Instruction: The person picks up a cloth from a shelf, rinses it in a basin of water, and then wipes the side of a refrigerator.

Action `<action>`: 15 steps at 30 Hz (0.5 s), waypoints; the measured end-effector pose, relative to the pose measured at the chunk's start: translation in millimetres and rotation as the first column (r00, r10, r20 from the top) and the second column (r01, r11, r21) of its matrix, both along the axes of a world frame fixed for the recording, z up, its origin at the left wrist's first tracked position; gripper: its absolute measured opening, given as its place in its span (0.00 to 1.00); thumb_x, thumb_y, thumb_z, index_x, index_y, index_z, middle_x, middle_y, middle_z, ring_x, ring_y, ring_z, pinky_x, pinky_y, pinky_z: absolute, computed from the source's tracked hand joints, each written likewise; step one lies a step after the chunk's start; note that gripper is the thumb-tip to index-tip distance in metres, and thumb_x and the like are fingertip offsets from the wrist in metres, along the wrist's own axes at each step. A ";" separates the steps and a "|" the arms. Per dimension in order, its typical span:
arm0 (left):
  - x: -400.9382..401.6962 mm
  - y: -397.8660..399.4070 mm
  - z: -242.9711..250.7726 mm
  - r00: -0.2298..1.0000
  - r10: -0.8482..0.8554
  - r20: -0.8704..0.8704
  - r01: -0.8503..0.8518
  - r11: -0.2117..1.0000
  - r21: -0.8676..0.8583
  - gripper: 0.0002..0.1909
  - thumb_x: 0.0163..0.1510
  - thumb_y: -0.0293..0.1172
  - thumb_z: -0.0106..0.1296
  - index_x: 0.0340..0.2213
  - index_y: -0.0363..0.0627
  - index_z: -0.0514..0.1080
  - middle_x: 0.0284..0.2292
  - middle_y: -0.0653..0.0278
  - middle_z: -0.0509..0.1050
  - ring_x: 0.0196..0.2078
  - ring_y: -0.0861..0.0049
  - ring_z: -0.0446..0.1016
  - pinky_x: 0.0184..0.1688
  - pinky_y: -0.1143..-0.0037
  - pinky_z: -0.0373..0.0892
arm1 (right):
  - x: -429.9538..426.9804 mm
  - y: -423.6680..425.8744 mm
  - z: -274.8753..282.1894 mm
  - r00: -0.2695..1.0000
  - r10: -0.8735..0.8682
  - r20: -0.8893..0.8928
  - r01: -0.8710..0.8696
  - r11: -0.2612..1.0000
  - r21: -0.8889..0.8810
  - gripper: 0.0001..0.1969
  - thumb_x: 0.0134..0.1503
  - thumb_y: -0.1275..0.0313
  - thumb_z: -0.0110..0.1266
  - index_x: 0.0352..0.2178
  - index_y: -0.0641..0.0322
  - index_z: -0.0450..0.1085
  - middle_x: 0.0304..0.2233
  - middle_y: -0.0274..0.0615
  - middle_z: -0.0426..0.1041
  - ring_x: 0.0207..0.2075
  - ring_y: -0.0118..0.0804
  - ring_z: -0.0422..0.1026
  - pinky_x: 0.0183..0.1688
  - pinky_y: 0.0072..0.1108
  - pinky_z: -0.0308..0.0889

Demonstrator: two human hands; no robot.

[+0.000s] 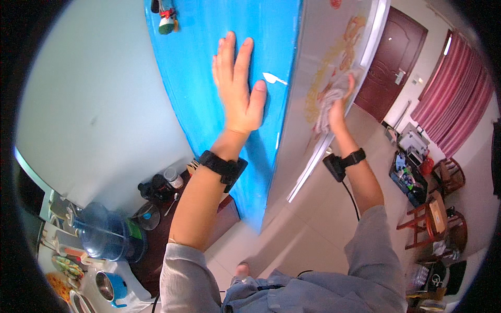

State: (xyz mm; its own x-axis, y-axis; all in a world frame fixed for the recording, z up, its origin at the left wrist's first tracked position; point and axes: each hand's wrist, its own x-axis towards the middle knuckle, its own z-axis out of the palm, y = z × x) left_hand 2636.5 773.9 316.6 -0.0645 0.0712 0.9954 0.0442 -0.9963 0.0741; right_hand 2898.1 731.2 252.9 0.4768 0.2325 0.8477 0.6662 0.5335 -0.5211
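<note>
My left hand [238, 90] rests palm-down on a tall blue panel [195, 74], thumb apart from the fingers and nothing in its grasp. Beside the thumb, a white chip [274, 78] shows in the blue surface. My right hand [339, 113] holds a crumpled greyish cloth [332, 94] against the adjoining pale glossy panel [303, 78]. Red and yellow decoration [348, 43] on that panel is partly hidden by the cloth. A whitish strip [372, 43] runs along the panel's outer edge. Near the top of the blue panel hangs a small figure-shaped ornament [166, 25].
At lower left stand a large blue water bottle [105, 234], a lidded jar [173, 178] and a blue pot [114, 288]. To the right are a dark red door [395, 58], a striped curtain [456, 90], an open filled case [409, 178] and wooden chairs [432, 219].
</note>
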 end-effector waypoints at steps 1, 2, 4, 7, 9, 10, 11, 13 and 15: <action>-5.0 2.8 -1.0 1.000 0.000 -0.008 0.000 1.000 0.002 0.30 0.46 0.38 0.40 0.52 0.44 0.57 0.57 0.51 0.48 0.59 0.54 0.45 0.57 0.57 0.38 | -34.0 -3.8 2.1 0.995 0.092 -0.039 -0.092 0.996 -0.007 0.28 0.50 0.71 0.38 0.54 0.58 0.46 0.56 0.49 0.46 0.58 0.42 0.43 0.60 0.31 0.36; -7.7 3.4 0.1 1.000 0.016 -0.006 -0.016 1.000 0.009 0.29 0.47 0.39 0.40 0.52 0.44 0.56 0.57 0.51 0.48 0.59 0.55 0.45 0.57 0.57 0.38 | -57.3 -11.9 8.6 0.996 0.086 0.014 -0.084 0.993 -0.084 0.28 0.49 0.71 0.40 0.54 0.58 0.46 0.57 0.50 0.44 0.59 0.45 0.41 0.60 0.34 0.35; -7.2 -0.4 2.3 1.000 0.027 -0.001 -0.027 1.000 0.010 0.29 0.48 0.40 0.38 0.52 0.43 0.56 0.57 0.52 0.48 0.59 0.55 0.45 0.57 0.58 0.38 | -83.5 -25.1 10.4 0.995 0.067 0.073 -0.054 0.986 -0.159 0.29 0.49 0.70 0.43 0.54 0.57 0.46 0.57 0.52 0.41 0.60 0.47 0.39 0.59 0.37 0.34; -6.2 -4.2 4.7 0.999 0.052 -0.007 -0.052 0.999 0.007 0.28 0.49 0.40 0.38 0.52 0.43 0.56 0.57 0.51 0.48 0.59 0.55 0.45 0.57 0.58 0.38 | -113.8 -43.0 15.8 0.845 -0.036 0.533 0.077 0.996 -0.053 0.29 0.51 0.65 0.42 0.54 0.56 0.46 0.57 0.61 0.37 0.59 0.60 0.35 0.57 0.46 0.28; -7.4 -4.5 4.0 0.998 0.059 -0.012 -0.059 0.998 0.003 0.28 0.49 0.40 0.37 0.52 0.43 0.56 0.57 0.51 0.48 0.59 0.55 0.45 0.57 0.58 0.38 | -136.4 -49.9 27.9 0.758 -0.012 0.653 0.003 1.000 0.014 0.28 0.51 0.64 0.41 0.54 0.57 0.46 0.57 0.61 0.37 0.59 0.60 0.33 0.56 0.47 0.25; -8.2 -4.8 3.7 0.997 0.069 -0.020 -0.069 0.998 -0.005 0.28 0.49 0.40 0.37 0.52 0.43 0.56 0.57 0.51 0.48 0.59 0.54 0.45 0.57 0.58 0.38 | -143.6 -53.1 33.5 0.755 -0.018 0.655 0.007 1.000 0.020 0.28 0.51 0.64 0.41 0.54 0.57 0.46 0.57 0.61 0.37 0.59 0.60 0.33 0.56 0.47 0.25; -8.8 -5.3 3.0 0.998 0.067 -0.017 -0.067 0.998 0.001 0.28 0.49 0.40 0.37 0.52 0.43 0.56 0.57 0.51 0.48 0.59 0.54 0.45 0.57 0.58 0.38 | -150.2 -55.4 38.5 0.748 0.027 0.663 -0.049 0.999 0.014 0.28 0.52 0.64 0.39 0.54 0.57 0.46 0.57 0.61 0.38 0.60 0.60 0.32 0.56 0.48 0.24; -8.4 -7.0 2.4 0.997 0.075 -0.036 -0.076 0.997 -0.028 0.28 0.49 0.40 0.37 0.52 0.44 0.56 0.56 0.50 0.48 0.59 0.54 0.45 0.57 0.57 0.38 | -155.8 -54.2 45.9 0.738 0.063 0.672 -0.101 0.995 0.017 0.27 0.52 0.64 0.38 0.54 0.57 0.47 0.57 0.61 0.39 0.60 0.59 0.31 0.55 0.48 0.23; -9.1 -7.6 1.9 0.998 0.062 -0.032 -0.063 0.998 -0.028 0.28 0.49 0.40 0.37 0.52 0.44 0.56 0.56 0.50 0.49 0.59 0.54 0.45 0.57 0.57 0.37 | -155.2 -49.8 54.4 0.732 0.043 0.680 -0.106 0.993 0.052 0.27 0.54 0.60 0.33 0.54 0.57 0.46 0.57 0.61 0.40 0.60 0.60 0.32 0.55 0.48 0.25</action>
